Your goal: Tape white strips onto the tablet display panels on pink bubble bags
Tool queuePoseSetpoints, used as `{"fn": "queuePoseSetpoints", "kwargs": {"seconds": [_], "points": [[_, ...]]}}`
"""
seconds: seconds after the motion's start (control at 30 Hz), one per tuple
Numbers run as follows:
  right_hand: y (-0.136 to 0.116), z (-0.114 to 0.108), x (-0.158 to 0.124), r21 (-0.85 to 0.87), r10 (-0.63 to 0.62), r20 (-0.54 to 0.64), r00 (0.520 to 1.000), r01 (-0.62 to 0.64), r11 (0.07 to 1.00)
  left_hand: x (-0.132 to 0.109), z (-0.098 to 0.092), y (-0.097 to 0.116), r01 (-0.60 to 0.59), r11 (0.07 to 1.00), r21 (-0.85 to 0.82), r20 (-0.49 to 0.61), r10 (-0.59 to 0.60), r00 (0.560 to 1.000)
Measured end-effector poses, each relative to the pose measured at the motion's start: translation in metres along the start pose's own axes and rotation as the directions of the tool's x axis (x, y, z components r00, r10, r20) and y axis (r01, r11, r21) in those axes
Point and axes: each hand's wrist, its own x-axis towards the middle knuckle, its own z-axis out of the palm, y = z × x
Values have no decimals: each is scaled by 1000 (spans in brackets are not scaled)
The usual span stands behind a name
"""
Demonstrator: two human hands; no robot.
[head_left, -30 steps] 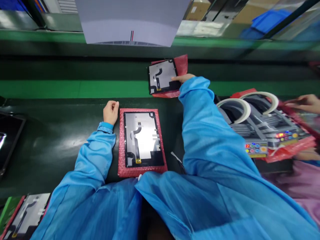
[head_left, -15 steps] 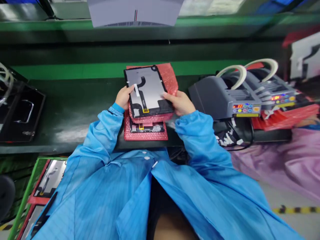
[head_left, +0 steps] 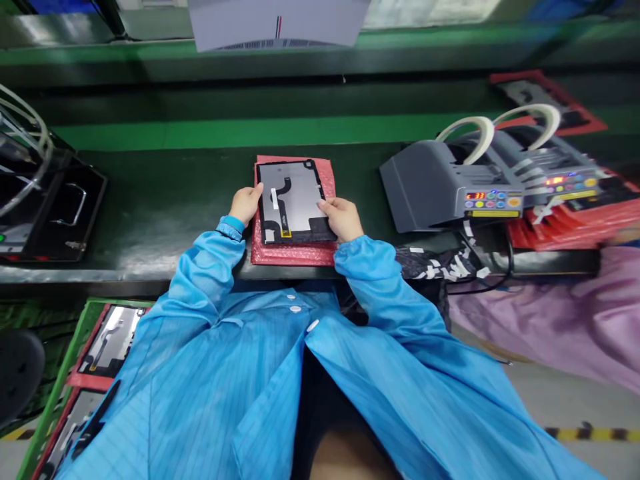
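Observation:
A tablet screen (head_left: 303, 200) lies face down over a stack of pink bubble-wrap bags (head_left: 295, 255), its silver back, black border and dark flex cable showing. My left hand (head_left: 247, 203) grips its left edge, thumb on top and the other fingers partly hidden beneath. On the right edge my right hand (head_left: 343, 219) is closed, thumb pressed on the silver back. Whether my fingers also pinch the bags under the screen I cannot tell.
Two grey tape dispensers (head_left: 453, 187) with white rolls stand right. Beyond them lies another screen on a red bag (head_left: 590, 123). A black case (head_left: 55, 207) sits left. Below, a green crate (head_left: 83, 317) holds more screens. A co-worker's pink sleeve (head_left: 550, 313) is at right.
The screen and the bag under it have come down onto the lower bag, covering the screen part that showed there. At far right, another screen on red wrap now lies on the bench.

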Motion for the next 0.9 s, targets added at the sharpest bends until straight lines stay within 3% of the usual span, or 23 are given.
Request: {"fn": "queuePoseSetpoints", "kwargs": {"seconds": [0.07,0.27,0.4,0.53,0.67,0.77,0.83,0.9], "points": [[-3,-4,-3,27,-16,-28,999,17,999,4,-4,-1,-38,992,122,-25,41,999],[-4,-13,-12,52,-65,-137,988,73,996,-3,-7,-2,-79,949,304,52,66,996],[9,-11,-8,13,-49,-91,995,50,999,-10,-11,-2,-94,912,398,74,71,995],[20,-12,-1,-324,-104,-46,994,83,942,-8,-13,-4,-113,892,437,115,69,991],[13,-13,-2,-719,-249,15,968,184,671,-5,-11,-4,-116,886,448,132,62,989],[2,-13,-9,-839,-236,58,970,176,514,-17,-15,1,-50,928,370,98,14,995],[-1,-19,-15,-845,-239,46,970,165,509,-34,-22,5,34,962,271,122,-70,990],[1,-33,-22,-773,-263,-18,965,154,615,-53,-31,8,110,978,175,211,-146,966]]}}
